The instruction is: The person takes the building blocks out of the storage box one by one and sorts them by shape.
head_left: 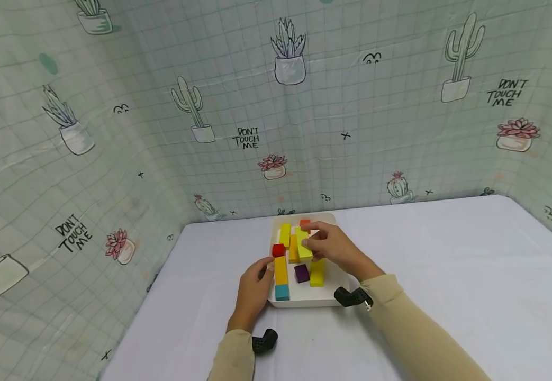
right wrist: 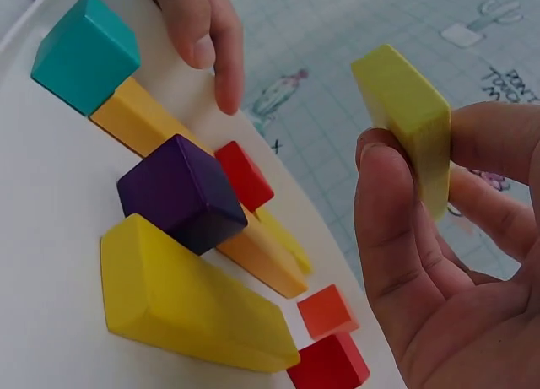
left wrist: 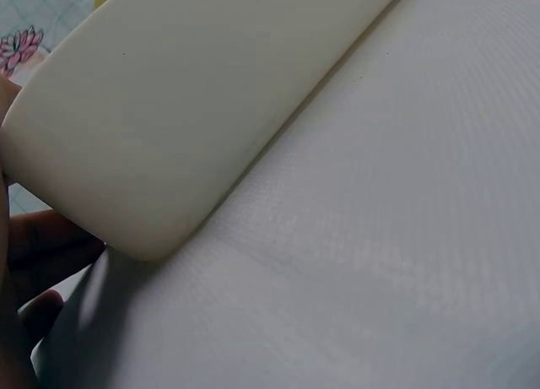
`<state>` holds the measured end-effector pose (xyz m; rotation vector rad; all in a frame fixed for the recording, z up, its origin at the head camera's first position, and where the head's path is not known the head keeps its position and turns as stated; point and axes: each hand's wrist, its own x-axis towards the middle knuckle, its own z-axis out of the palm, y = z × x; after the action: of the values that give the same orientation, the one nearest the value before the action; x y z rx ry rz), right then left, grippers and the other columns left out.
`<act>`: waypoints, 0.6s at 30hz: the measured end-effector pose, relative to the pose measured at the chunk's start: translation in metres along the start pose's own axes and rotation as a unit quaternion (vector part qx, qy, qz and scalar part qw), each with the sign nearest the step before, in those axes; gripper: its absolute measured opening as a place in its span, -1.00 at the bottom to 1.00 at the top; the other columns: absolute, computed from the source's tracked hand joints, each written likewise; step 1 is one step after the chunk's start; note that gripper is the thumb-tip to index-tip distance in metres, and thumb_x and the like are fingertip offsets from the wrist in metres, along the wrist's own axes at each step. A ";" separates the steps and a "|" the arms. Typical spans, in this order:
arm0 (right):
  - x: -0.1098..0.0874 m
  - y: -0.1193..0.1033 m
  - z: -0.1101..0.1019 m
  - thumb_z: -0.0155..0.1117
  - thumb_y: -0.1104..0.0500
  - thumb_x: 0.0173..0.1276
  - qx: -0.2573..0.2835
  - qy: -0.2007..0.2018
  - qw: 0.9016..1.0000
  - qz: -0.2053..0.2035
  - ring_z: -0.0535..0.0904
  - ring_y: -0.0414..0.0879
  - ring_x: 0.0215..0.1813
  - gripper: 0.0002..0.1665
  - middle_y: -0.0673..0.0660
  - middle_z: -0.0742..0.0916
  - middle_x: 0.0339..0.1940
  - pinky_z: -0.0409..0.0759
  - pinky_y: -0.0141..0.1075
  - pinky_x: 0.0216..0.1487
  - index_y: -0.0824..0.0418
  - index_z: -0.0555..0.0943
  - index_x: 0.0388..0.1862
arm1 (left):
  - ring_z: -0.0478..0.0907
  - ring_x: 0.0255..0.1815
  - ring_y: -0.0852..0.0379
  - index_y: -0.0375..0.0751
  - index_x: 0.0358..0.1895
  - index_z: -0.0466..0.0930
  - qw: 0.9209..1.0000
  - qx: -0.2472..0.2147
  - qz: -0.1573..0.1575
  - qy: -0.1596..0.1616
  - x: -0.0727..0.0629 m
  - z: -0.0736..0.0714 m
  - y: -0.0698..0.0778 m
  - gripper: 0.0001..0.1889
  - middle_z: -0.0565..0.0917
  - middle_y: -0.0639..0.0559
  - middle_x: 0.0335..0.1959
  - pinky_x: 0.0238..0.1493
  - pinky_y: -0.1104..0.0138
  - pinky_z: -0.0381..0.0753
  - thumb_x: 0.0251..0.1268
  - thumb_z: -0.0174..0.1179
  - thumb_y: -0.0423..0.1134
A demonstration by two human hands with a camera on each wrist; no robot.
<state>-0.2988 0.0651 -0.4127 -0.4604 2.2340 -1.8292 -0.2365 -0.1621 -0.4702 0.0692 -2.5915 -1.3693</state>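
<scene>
My right hand [head_left: 336, 247] pinches a yellow rectangular block [right wrist: 403, 102] between thumb and fingers, held up above the white tray [head_left: 304, 304]. My left hand [head_left: 252, 290] is at the tray's left side, its fingers curled at the rim; the left wrist view shows fingers [left wrist: 51, 245] against the outer wall near a corner. Inside the tray, an orange block [head_left: 281, 269] lies end to end with a teal cube [head_left: 282, 292]. A red cube [head_left: 278, 250] is just behind them. Right of these are a purple cube [right wrist: 181, 193] and another yellow block [right wrist: 194, 296].
Farther back in the tray lie a yellow block [head_left: 285, 236], an orange block [head_left: 292, 251] and an orange-red block [right wrist: 327, 311], with a red block [right wrist: 331, 364] beside it in the right wrist view. A white-covered table [head_left: 447, 275] surrounds the tray, and a cactus-print cloth [head_left: 342, 106] hangs behind.
</scene>
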 end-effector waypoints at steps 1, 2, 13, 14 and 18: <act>-0.002 0.000 -0.001 0.34 0.08 0.42 0.001 0.004 1.000 0.003 0.63 0.08 -0.22 -0.41 0.26 0.63 -0.08 0.73 -0.19 -0.14 0.14 0.48 0.38 | 0.41 0.39 -0.07 0.00 0.27 0.59 1.000 0.000 0.000 0.000 0.000 0.000 0.000 -0.65 0.54 -0.03 0.32 0.39 -0.05 0.33 0.52 0.08 -0.11; -0.004 0.000 -0.001 0.34 0.09 0.42 0.002 0.006 1.000 0.006 0.63 0.08 -0.21 -0.41 0.26 0.62 -0.07 0.73 -0.18 -0.13 0.14 0.48 0.38 | 0.41 0.39 -0.06 0.00 0.27 0.59 1.000 -0.001 -0.001 -0.001 0.000 0.000 0.000 -0.65 0.54 -0.03 0.32 0.40 -0.04 0.33 0.52 0.08 -0.12; -0.014 -0.002 -0.015 0.33 0.04 0.42 0.009 0.024 1.000 0.004 0.63 0.13 -0.22 -0.39 0.29 0.60 -0.04 0.72 -0.11 -0.07 0.10 0.46 0.40 | 0.39 0.40 -0.06 0.02 0.28 0.59 1.000 -0.004 -0.007 -0.003 0.001 -0.001 0.000 -0.64 0.53 -0.02 0.33 0.40 -0.05 0.32 0.52 0.08 -0.12; -0.015 -0.003 -0.016 0.33 0.04 0.42 0.010 0.025 1.000 0.007 0.63 0.13 -0.22 -0.39 0.29 0.60 -0.04 0.71 -0.10 -0.05 0.11 0.45 0.40 | 0.39 0.40 -0.07 0.02 0.28 0.59 1.000 -0.004 -0.007 -0.004 0.001 -0.001 0.000 -0.64 0.53 -0.02 0.33 0.40 -0.05 0.32 0.52 0.08 -0.12; -0.017 -0.004 -0.021 0.32 0.04 0.43 0.014 0.032 0.999 0.016 0.62 0.12 -0.20 -0.38 0.30 0.61 0.00 0.71 -0.07 -0.02 0.13 0.44 0.41 | 0.40 0.40 -0.07 0.01 0.28 0.59 1.000 -0.007 -0.005 -0.005 0.000 -0.001 0.000 -0.64 0.53 -0.02 0.33 0.40 -0.05 0.32 0.52 0.07 -0.11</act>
<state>-0.2899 0.0900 -0.4047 -0.3653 2.2394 -1.8826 -0.2361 -0.1632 -0.4701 0.0733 -2.5931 -1.3950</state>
